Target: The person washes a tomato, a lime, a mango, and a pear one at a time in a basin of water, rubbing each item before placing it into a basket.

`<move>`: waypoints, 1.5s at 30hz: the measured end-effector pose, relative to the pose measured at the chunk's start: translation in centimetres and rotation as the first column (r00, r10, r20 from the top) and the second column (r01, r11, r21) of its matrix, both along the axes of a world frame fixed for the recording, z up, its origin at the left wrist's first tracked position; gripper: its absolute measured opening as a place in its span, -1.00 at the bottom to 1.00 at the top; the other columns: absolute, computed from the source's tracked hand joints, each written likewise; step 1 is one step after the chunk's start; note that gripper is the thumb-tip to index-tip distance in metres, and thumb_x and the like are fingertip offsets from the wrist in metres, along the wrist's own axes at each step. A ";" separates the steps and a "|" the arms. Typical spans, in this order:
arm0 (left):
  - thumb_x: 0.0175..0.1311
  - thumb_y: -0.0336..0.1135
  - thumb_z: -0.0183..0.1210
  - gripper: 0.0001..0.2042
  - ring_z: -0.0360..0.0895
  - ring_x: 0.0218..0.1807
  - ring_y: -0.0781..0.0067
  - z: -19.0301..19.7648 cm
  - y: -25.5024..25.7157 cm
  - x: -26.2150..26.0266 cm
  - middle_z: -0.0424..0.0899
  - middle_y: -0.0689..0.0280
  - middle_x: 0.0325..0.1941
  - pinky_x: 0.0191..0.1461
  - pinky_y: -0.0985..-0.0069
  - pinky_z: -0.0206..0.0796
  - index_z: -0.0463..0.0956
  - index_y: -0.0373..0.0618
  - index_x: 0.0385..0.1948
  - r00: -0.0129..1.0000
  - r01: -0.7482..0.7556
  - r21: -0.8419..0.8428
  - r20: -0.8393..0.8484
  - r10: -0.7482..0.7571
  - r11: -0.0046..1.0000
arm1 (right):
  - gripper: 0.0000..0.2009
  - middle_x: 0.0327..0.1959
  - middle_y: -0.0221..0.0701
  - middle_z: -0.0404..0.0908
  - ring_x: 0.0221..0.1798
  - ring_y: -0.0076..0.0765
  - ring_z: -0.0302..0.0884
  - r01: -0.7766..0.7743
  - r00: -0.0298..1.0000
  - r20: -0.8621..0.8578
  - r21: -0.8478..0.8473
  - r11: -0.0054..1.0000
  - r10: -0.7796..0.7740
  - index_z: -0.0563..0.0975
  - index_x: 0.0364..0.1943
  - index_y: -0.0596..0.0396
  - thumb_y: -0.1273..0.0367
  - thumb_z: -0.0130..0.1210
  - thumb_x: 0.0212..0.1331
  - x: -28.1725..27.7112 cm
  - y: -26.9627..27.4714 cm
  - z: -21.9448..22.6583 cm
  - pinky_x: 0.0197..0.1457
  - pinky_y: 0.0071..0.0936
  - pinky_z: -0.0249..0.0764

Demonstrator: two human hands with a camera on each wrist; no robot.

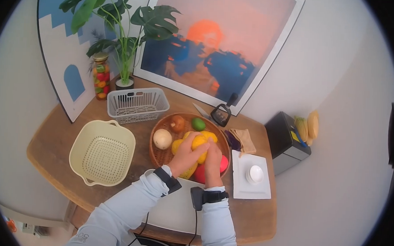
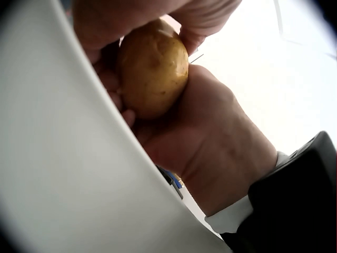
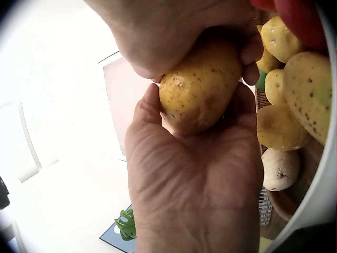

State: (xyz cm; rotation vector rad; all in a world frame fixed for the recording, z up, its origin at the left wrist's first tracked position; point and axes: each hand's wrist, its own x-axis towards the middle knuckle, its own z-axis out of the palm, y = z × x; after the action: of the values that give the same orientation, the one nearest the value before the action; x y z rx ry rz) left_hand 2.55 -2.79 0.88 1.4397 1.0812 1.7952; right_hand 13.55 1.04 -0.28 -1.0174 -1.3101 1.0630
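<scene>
Over the round wicker basket [image 1: 153,140], both hands hold one yellow-brown potato [image 3: 197,89] between them. My left hand [image 1: 186,157] cups it from the left, its palm and thumb against the skin in the right wrist view. From the other side my right hand [image 1: 213,161] curls its fingers round it. Below and around the hands, the basket bears more yellow potatoes [image 3: 281,39], a large spotted yellow-green fruit [image 3: 311,95], a brown onion [image 1: 178,123], a pale onion [image 1: 162,139], a green lime-like fruit [image 1: 198,124] and red round produce [image 1: 200,173].
A cream colander [image 1: 80,150] stands left, a grey plastic basket [image 1: 137,119] behind it. To the right, a white square plate [image 1: 262,191] bears a small white bowl [image 1: 256,174]. A white board [image 1: 170,213] lies in front. At the back lie a knife [image 1: 200,110] and black-handled tool [image 1: 222,114].
</scene>
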 end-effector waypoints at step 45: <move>0.42 -0.04 0.02 -0.72 0.52 -0.20 0.61 0.0 0.6 -1.7 0.57 0.38 -0.16 -0.36 0.61 0.43 0.50 -0.01 -0.07 0.945 0.126 -0.411 0.326 0.017 0.903 | -0.47 -0.33 -0.35 0.59 -0.43 -0.53 0.53 -0.063 0.990 0.133 0.033 0.997 0.058 0.53 -0.03 0.26 0.02 0.23 0.20 -0.9 -1.8 2.1 -0.48 -0.60 0.41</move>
State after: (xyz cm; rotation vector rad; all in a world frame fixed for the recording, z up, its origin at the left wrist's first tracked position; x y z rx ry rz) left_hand 0.89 -2.19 0.87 0.8692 1.1547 1.5555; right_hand 12.67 -0.75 1.79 -1.0402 -1.4700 1.0272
